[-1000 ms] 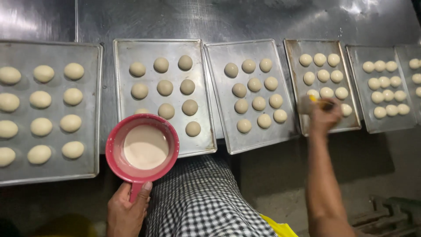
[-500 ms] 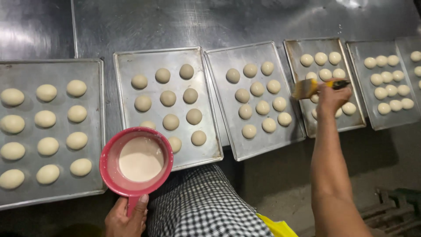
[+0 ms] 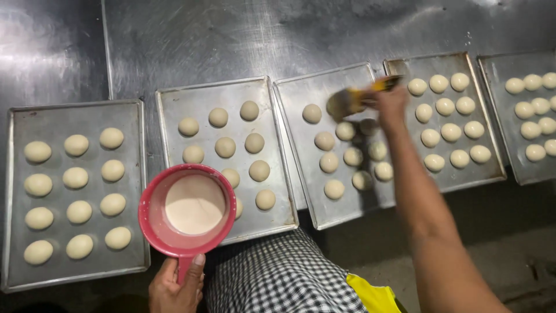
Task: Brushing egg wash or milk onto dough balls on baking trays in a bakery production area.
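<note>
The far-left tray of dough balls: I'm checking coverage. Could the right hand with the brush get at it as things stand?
Probably not without shifting: the right hand works over the third tray, and the red cup in the left hand sits between it and the far-left tray.

Bare-armed person wears a black-and-white checked garment [image 3: 284,278] with a yellow patch [image 3: 373,295].

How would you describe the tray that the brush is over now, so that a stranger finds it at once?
On the steel table lies a row of metal baking trays with pale dough balls. Counting from the left edge, it is the third tray, right of the tray partly hidden by the pink cup that the left hand holds. Only over this tray does the right hand hold a yellow-handled brush.
</note>
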